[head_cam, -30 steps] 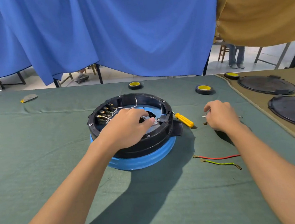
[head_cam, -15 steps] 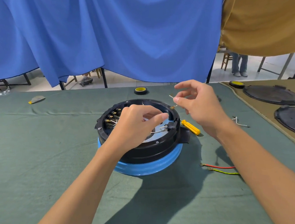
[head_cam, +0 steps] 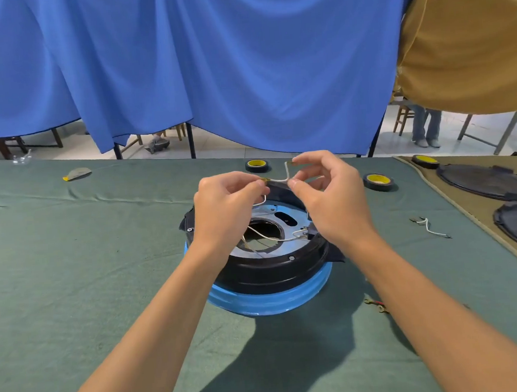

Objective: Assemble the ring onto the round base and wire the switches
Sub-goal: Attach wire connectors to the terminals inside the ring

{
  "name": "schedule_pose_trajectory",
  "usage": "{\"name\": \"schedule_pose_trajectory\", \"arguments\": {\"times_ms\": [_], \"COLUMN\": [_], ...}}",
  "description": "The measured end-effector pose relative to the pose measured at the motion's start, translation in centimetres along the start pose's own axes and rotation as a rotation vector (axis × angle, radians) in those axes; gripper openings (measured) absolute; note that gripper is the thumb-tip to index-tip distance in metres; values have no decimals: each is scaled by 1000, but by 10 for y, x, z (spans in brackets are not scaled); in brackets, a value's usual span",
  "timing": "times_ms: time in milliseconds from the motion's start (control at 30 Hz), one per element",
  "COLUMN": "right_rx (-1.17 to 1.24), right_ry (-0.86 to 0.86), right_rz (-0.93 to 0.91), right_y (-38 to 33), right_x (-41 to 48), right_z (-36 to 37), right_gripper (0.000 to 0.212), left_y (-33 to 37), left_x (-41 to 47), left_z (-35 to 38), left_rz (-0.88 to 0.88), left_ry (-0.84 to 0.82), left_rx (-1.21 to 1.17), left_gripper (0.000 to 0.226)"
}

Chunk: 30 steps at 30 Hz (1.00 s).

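You're pinching a short white wire (head_cam: pixel 278 180) in both hands, left hand (head_cam: pixel 225 206) and right hand (head_cam: pixel 328 196) on either end, just above the black ring (head_cam: pixel 272 269) sitting on the blue round base (head_cam: pixel 271 300). Fumble it and it's probably dropping into that centre hole (head_cam: pixel 260 233).

Bright, even daylight fills the scene, leaving the pale floor (head_cam: pixel 222 146) beyond the blue curtain (head_cam: pixel 240 58) nearly washed out. The light falls from above and the far side, so the round base (head_cam: pixel 268 300) and both forearms throw broad, soft-edged shadows toward the viewer across the green surface (head_cam: pixel 71 272). Glare is mild (a sheen on the curtain's folds and on the black ring (head_cam: pixel 272 269)), focus is crisp on the left hand (head_cam: pixel 221 211), the right hand (head_cam: pixel 329 202) and the thin white wire (head_cam: pixel 277 181) between them, and the wide lens bows the surface's far edge and stretches the forearms toward the lower corners.
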State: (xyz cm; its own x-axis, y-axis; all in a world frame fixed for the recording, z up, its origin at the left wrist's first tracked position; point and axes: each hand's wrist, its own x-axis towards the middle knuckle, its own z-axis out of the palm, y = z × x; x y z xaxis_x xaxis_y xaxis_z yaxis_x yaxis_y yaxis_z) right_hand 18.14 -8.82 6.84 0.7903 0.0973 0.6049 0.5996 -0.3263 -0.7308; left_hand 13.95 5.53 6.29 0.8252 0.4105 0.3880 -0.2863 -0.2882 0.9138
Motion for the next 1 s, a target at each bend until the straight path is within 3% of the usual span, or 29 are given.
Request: {"name": "schedule_pose_trajectory", "arguments": {"times_ms": [100,200,300,433,533,667,833,1000], "right_rx": [-192,-497,-652,-621,-655,-684,-438,-504], "right_ry": [-24,-108,-193,-162,-151,-191,-361,-510], "right_rz": [-112,-436,-605,-637,-634,-578,-213,-46], "right_y": [-1,-5,-6,-9,-10,-12,-11,-4], "right_x": [0,2,6,12,17,18,22,23], "right_z": [13,25,39,50,58,69,83,90], "right_gripper": [34,37,28,11,11,15,20,20], "left_y": [-3,-4,-7,-11,-15,-26,-52,-73], "left_x": [5,13,19,22,25,30,37,30], "left_z": [-9,-22,-31,-39,-45,-54,-66,-59], "left_rz": [69,125,106,9,-82,-97,-182,-316], "left_ry": [104,96,45,23,24,32,178,132], "left_rx": [174,369,350,221,70,79,127,53], "left_gripper": [15,13,15,24,23,20,10,24]}}
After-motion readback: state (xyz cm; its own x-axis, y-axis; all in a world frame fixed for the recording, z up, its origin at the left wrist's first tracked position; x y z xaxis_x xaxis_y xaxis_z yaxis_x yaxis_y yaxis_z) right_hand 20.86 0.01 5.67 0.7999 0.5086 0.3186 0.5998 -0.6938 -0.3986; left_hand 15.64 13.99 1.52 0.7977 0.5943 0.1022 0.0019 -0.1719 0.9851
